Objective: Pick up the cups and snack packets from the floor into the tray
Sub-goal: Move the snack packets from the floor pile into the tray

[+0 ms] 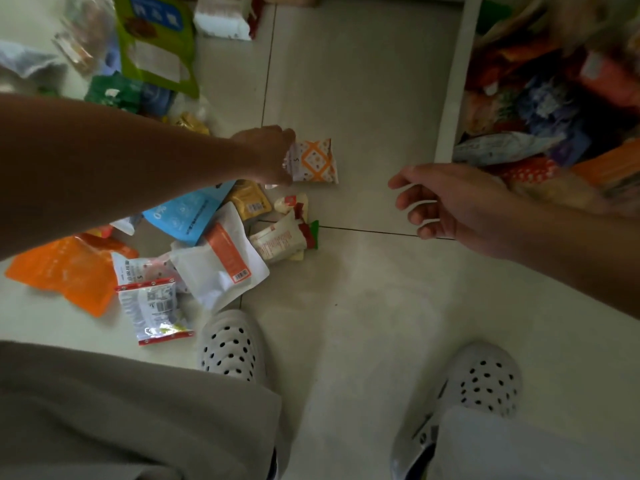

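Packet (315,161), orange-white, pinched at edge by left hand (266,154); right hand (446,202) loose, empty.

Floor: pale glossy tiles (363,81).
Grout: one dark line (269,64) runs beyond the grip of the left hand (266,154); another crosses below-right of it.
Light: soft, perhaps daylight, dimmer nearer than the grip.

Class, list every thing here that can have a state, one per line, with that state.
left hand: grips the patterned packet at its edge.
patterned packet: held, not yet in the tray.
right hand: open, holding nothing.
tray: heaped with packets.
blue packet: lying in the pile on the floor.
orange packet: lying flat on the floor.
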